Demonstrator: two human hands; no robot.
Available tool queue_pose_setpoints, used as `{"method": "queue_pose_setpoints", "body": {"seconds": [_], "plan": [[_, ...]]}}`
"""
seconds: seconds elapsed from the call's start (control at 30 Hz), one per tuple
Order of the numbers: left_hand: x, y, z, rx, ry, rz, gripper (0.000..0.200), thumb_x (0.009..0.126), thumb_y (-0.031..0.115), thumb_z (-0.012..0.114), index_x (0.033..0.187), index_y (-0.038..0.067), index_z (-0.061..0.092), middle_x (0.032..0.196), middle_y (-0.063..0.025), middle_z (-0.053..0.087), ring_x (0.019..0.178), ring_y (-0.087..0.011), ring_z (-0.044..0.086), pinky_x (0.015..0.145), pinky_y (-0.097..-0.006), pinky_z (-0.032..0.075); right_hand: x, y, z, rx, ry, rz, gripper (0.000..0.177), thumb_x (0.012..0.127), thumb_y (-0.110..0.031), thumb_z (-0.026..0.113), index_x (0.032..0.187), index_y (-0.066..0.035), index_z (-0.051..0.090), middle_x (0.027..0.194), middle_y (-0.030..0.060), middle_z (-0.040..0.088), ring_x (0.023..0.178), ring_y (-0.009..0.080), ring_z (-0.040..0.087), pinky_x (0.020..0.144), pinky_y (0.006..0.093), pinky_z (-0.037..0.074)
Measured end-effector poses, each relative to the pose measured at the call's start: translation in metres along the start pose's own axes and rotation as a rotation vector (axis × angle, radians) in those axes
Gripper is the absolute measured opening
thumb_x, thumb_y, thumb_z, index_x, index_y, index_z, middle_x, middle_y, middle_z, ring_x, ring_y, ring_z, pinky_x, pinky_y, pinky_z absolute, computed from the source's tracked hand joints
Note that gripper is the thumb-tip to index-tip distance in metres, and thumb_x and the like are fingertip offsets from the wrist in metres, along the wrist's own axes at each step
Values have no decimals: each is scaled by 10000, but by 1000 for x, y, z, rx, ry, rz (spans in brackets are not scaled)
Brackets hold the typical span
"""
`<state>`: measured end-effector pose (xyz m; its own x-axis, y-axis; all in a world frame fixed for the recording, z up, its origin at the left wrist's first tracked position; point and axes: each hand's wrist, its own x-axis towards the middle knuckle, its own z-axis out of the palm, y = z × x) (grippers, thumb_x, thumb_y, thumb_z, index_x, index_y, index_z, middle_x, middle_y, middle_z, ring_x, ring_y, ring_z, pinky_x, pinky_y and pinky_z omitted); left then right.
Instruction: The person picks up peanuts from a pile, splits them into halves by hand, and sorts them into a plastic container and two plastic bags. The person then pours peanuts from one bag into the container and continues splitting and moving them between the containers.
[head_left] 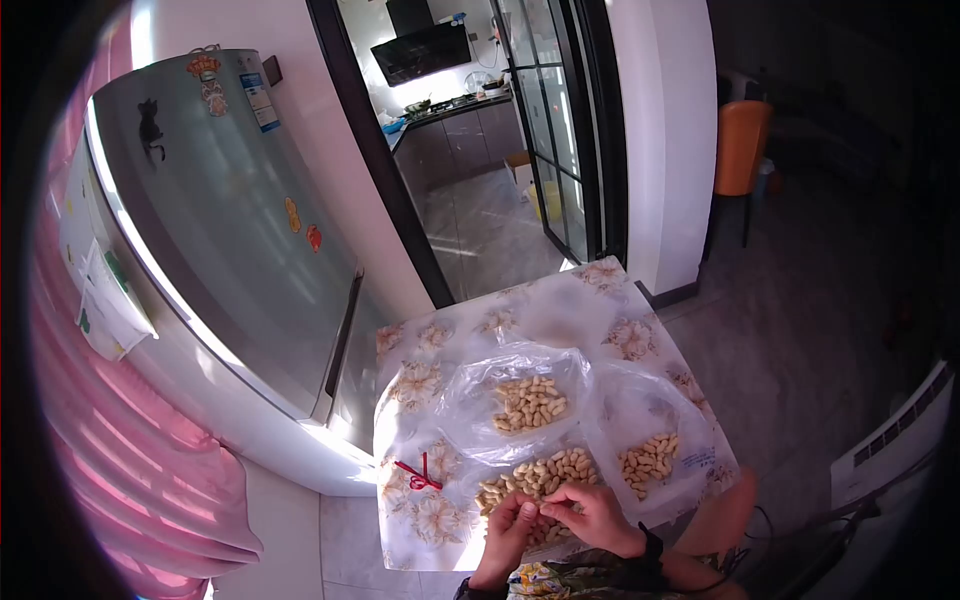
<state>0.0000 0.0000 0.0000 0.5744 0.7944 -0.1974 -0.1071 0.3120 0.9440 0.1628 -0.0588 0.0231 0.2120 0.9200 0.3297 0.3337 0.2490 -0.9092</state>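
Currently I am seeing both hands meeting at the near edge of the surface. The left hand (508, 528) and the right hand (603, 515) are pinching one peanut (548, 508) between their fingertips, both clenched around it, though it is too small for me to read its long axis. The peanut is hanging just over the near pile of peanuts (538, 478). That pile is lying directly beyond the fingers, stretching left to right, and both hands are sitting about equally near to it. Farther out, a second heap (528, 403) is resting inside a crumpled clear bag (470, 395) toward the far side. A third heap (650, 460) is lying to the right on another bag, closer to the right hand. A red tie (420, 475) is lying to the left, apart from the left hand. The surface (600, 285) is running bare toward its far edge. A fridge (230, 230) is crowding its left side, and open floor (800, 330) is lying to the right.
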Motion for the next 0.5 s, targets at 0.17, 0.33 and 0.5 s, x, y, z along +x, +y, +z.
{"method": "queue_pose_setpoints", "body": {"seconds": [0.17,0.33,0.5], "plan": [[3,-9,1,35,25,100,210,1018,262,558,926,73,559,784,15,599,689,-45,513,623,-195,421,-1,2,-3,-9,-25,4,148,887,-177,719,899,-37,676,734,99,669,644,219,665,562,318,486],[-1,-1,2,43,28,108,214,1023,263,548,922,75,558,784,19,587,694,-40,503,622,-192,412,0,1,-2,3,-25,19,141,878,-163,729,905,-33,682,758,91,680,659,192,668,589,300,498],[0,10,5,-53,20,29,247,1033,309,519,1007,69,565,793,14,579,658,-45,485,598,-195,404,5,-9,-1,88,77,67,132,853,-107,752,924,-11,697,816,79,715,705,127,673,645,265,518]]}}
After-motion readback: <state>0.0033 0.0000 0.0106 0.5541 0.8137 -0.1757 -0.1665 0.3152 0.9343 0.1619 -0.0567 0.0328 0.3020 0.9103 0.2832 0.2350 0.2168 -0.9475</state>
